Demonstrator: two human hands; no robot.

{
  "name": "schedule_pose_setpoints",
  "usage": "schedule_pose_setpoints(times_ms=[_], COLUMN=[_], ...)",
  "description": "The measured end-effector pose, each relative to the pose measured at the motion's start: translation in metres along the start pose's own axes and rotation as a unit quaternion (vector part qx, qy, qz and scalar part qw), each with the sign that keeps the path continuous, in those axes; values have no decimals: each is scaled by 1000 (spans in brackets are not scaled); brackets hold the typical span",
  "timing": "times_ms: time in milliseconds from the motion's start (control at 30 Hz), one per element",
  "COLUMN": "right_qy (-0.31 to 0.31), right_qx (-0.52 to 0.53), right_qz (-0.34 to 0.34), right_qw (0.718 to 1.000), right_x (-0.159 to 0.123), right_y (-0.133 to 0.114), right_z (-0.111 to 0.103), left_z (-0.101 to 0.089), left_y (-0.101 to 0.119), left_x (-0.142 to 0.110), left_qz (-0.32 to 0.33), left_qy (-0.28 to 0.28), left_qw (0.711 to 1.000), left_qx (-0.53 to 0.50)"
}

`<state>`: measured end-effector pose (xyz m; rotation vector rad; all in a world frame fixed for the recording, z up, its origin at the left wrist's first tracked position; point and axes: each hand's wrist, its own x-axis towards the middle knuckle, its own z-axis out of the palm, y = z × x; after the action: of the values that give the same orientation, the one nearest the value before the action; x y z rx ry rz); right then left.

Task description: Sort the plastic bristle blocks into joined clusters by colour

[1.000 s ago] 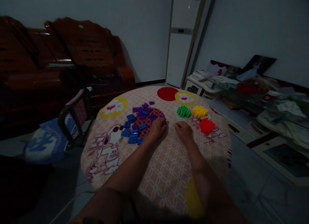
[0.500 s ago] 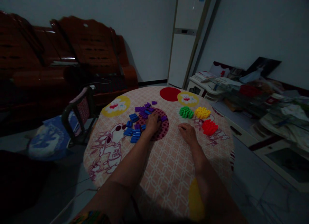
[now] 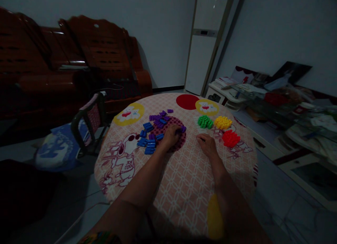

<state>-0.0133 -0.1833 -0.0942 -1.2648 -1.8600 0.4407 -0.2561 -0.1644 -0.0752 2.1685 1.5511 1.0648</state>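
Blue pieces (image 3: pixel 150 146) lie loose beside purple pieces (image 3: pixel 158 118), probably for easy reach by my left hand (image 3: pixel 172 136); its fingertips meet a lone purple block (image 3: pixel 183 129), though I can't tell if they grip it. My right hand (image 3: pixel 207 144) sits half-curled, contents hidden, near green (image 3: pixel 205 122), yellow (image 3: pixel 223 122) and red clusters (image 3: pixel 231 138), seemingly colour-grouped.

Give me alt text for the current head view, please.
A person's left hand is at a purple piece on a round patterned table, beside scattered blue pieces and other purple pieces. The right hand is near a green cluster, a yellow cluster and a red cluster.
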Motion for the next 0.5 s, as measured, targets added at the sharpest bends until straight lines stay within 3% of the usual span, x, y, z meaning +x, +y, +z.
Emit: schedule_pose_setpoints(times_ms=[167,333,500], right_qy=[6,9,10], right_qx=[1,-2,0], right_qz=[-4,-22,-32], right_qw=[1000,1000,999], right_x=[0,1,1], right_y=[2,5,6], right_z=[2,2,2], left_z=[-30,-71,-90], left_y=[-7,-40,-64], left_x=[6,3,-8], left_qz=[-67,-159,-259], left_qy=[48,102,34], left_qw=[995,967,937], left_qx=[59,173,234])
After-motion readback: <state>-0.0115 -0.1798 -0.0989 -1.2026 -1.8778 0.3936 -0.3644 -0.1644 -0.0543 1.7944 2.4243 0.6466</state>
